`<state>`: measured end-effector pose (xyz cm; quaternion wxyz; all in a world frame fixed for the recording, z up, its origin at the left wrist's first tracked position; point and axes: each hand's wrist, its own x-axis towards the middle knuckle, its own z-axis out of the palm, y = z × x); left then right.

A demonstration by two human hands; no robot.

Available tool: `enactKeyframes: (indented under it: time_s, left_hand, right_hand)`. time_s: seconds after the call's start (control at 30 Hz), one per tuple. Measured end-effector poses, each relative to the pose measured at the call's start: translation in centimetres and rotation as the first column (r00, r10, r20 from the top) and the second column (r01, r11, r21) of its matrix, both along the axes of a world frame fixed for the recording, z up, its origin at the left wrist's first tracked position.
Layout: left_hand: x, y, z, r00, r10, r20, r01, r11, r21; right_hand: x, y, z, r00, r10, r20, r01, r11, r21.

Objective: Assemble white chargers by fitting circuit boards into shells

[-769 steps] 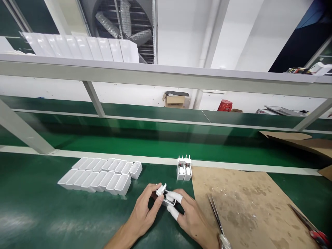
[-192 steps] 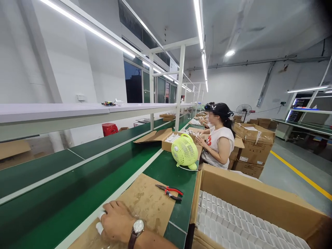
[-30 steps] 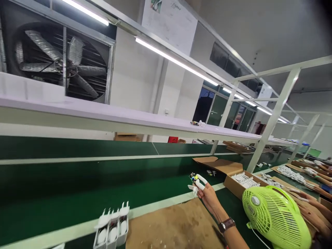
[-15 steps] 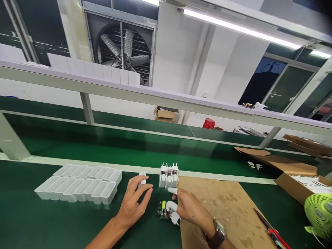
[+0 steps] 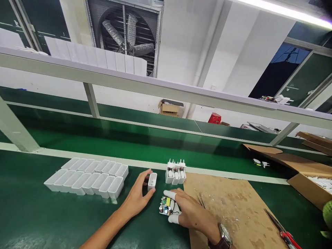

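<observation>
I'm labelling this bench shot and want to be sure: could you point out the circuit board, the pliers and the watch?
Circuit board (image 5: 165, 206): head view, on its component-covered face.
Pliers (image 5: 284, 234): head view, near the pivot.
Watch (image 5: 226, 234): head view, on its dial.

The left forearm rose obliquely from the bottom edge to the left hand, at lower centre, its thumb and fingers parted in a curve opening rightward. The right forearm entered from the lower right; the right hand showed its back, white-capped thumb and index finger spread and directed leftward.
</observation>
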<state>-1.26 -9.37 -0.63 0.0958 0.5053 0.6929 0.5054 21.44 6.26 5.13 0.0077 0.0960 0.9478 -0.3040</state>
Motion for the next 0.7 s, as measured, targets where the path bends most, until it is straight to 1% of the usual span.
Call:
enactKeyframes:
  time_s: [0.1, 0.17, 0.3, 0.4, 0.5, 0.57, 0.63, 0.7]
  left_hand:
    - [0.0, -0.6, 0.3, 1.0, 0.004, -0.016, -0.004, 1.0, -0.003]
    - [0.0, -0.9, 0.5, 1.0, 0.006, -0.027, -0.006, 1.0, -0.014]
    - [0.2, -1.0, 0.4, 0.999, 0.003, -0.049, -0.005, 0.999, -0.04]
    - [0.2, -1.0, 0.1, 0.999, 0.001, -0.049, -0.004, 0.999, -0.053]
    - [0.1, -1.0, -0.2, 0.999, -0.003, -0.034, 0.0, 0.997, -0.082]
    - [0.0, -1.1, -0.2, 0.999, -0.009, -0.032, 0.005, 0.993, -0.12]
    - [0.0, -1.1, -0.1, 0.999, -0.016, -0.043, 0.008, 0.983, -0.181]
    - [-0.1, -1.2, 0.0, 0.999, -0.023, -0.048, 0.01, 0.97, -0.241]
  right_hand:
    - [0.3, 0.8, -0.9, 0.999, -0.052, 0.014, 0.053, 0.995, -0.085]
    - [0.7, 1.0, -1.5, 0.995, -0.087, 0.046, 0.091, 0.99, -0.107]
    - [1.4, 0.8, -2.2, 0.989, -0.141, 0.05, 0.144, 0.987, -0.073]
    - [1.6, 0.9, -2.5, 0.995, -0.1, 0.029, 0.102, 0.993, -0.062]
    - [1.6, 1.1, -2.7, 0.998, -0.039, -0.053, 0.038, 0.999, -0.017]
    - [1.5, 1.0, -2.8, 0.993, -0.023, -0.118, 0.026, 0.999, 0.023]
    - [1.3, 0.7, -2.8, 0.979, -0.027, -0.2, 0.035, 0.999, 0.04]
    - [1.1, 0.1, -2.7, 0.961, -0.062, -0.27, 0.066, 0.998, 0.008]
